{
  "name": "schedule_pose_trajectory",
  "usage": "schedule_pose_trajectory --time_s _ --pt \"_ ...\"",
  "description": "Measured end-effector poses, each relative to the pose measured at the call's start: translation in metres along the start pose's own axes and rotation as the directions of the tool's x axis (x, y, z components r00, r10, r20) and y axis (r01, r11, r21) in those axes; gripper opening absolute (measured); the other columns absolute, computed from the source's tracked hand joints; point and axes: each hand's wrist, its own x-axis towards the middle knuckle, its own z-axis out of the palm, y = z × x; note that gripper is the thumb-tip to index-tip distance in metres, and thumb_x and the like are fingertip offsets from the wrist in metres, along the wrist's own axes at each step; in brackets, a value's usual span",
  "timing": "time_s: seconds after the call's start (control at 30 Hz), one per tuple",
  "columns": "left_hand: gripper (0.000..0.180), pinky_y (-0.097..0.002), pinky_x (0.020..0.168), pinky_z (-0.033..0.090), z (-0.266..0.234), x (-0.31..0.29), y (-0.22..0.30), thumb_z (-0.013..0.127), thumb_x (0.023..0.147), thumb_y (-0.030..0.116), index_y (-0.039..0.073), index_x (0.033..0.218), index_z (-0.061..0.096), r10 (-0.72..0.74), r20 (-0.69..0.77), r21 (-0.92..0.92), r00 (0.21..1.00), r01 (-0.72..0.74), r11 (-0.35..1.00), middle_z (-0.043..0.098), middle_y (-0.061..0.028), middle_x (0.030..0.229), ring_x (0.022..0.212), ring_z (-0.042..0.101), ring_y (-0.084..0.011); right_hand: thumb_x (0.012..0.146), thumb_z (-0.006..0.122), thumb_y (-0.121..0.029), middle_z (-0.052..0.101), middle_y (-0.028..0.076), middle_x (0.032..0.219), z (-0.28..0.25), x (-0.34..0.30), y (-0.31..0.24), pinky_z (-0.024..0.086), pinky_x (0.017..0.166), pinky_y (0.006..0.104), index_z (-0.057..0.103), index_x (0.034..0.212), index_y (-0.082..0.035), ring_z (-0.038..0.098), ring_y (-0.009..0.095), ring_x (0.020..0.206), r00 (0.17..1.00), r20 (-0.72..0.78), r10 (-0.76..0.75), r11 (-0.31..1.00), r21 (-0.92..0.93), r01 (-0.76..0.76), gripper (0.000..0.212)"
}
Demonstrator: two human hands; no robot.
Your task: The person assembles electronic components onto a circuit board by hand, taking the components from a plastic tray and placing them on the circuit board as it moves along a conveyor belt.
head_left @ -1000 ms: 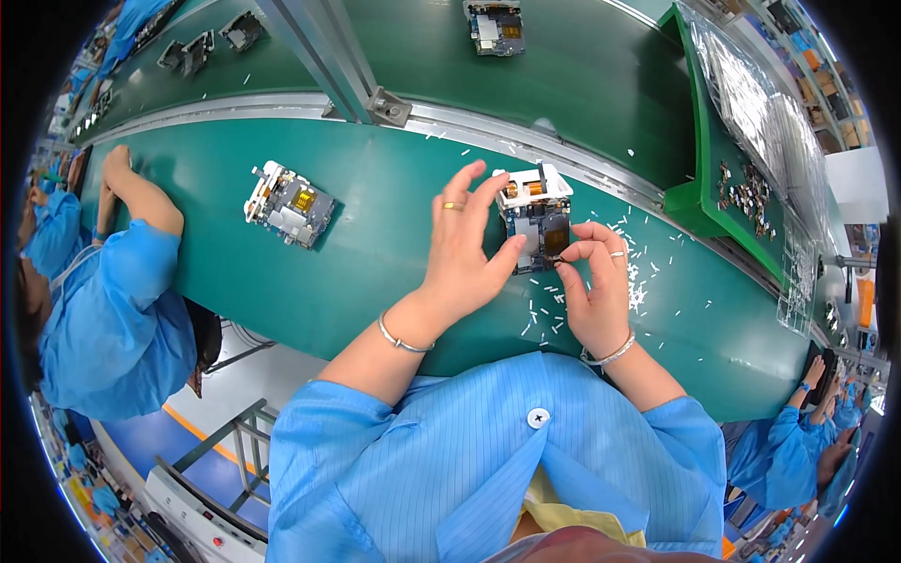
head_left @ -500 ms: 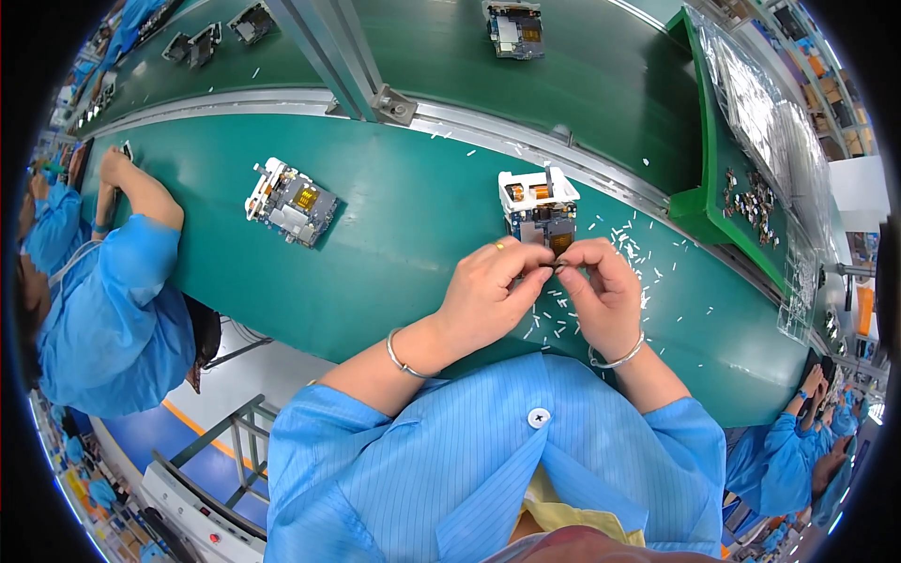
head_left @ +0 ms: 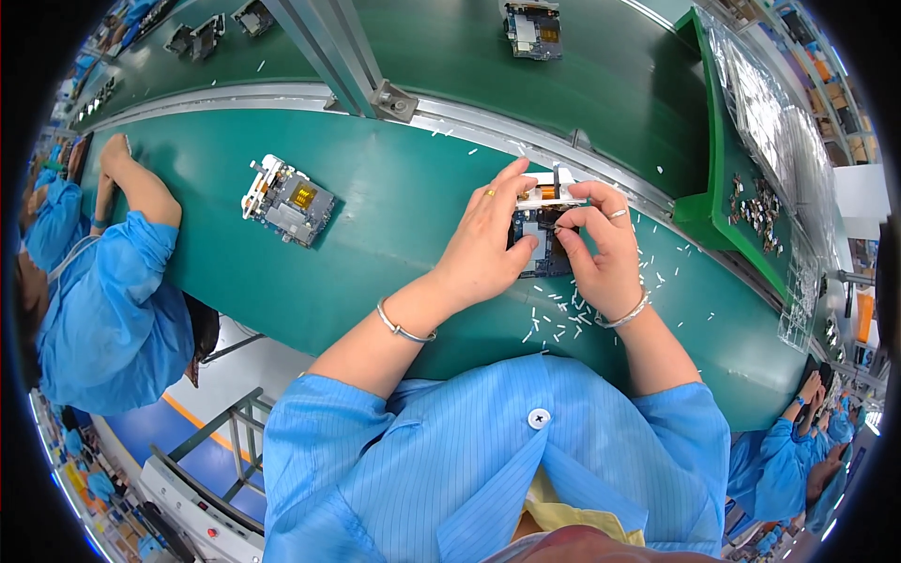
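Note:
A blue circuit board assembly (head_left: 544, 266) with a white plastic frame (head_left: 546, 200) and copper-coloured parts lies on the green worktable in front of me. My left hand (head_left: 479, 235) steadies its left side, fingers up by the frame and thumb on the board's silvery plate. Over the board's right half, the thumb and forefinger of my right hand (head_left: 601, 253) are pinched together. A tiny dark piece seems to be at those fingertips, too small to name. A second such assembly (head_left: 293, 202) rests on the table to the left, touched by no hand.
Small white strips (head_left: 563, 324) lie scattered below and right of the board. A metal post (head_left: 333, 56) and rail border the dark green belt, which carries another circuit board (head_left: 532, 30). At right stands a green tray (head_left: 699, 202) with clear plastic packs and small parts. Co-workers sit at both sides.
Both hands have moved from a shared pinch on a small dark piece, held before the board, up onto the board. They are now apart. Boards on the belt have shifted slightly right.

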Motion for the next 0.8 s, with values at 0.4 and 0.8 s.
schedule_pose_trajectory --time_s 0.4,0.8 --pt "0.06 -0.0412 0.105 0.037 0.001 0.001 0.004 0.068 0.077 0.007 0.011 0.134 0.049 -0.079 -0.049 0.063 0.996 0.082 0.995 0.041 -0.0191 0.142 0.132 0.039 -0.0357 0.075 0.067 -0.002 0.058 0.008 0.107 -0.001 0.011 -0.005 0.042 0.089 0.0424 0.058 0.086 -0.006 0.053 0.032 0.107 0.993 0.064 -0.1 0.963 -0.246 0.113 0.015" --pt "0.051 -0.0428 0.101 0.039 0.015 0.001 -0.002 0.067 0.076 0.01 0.013 0.126 0.056 -0.119 -0.179 -0.09 0.977 0.105 0.99 0.049 -0.0222 0.127 0.121 0.044 -0.0386 0.073 0.067 0.001 0.061 0.009 0.104 0.002 0.009 -0.005 0.046 0.088 0.0414 0.061 0.086 -0.006 0.054 0.033 0.105 0.996 -0.004 -0.088 0.985 -0.152 0.086 0.015"
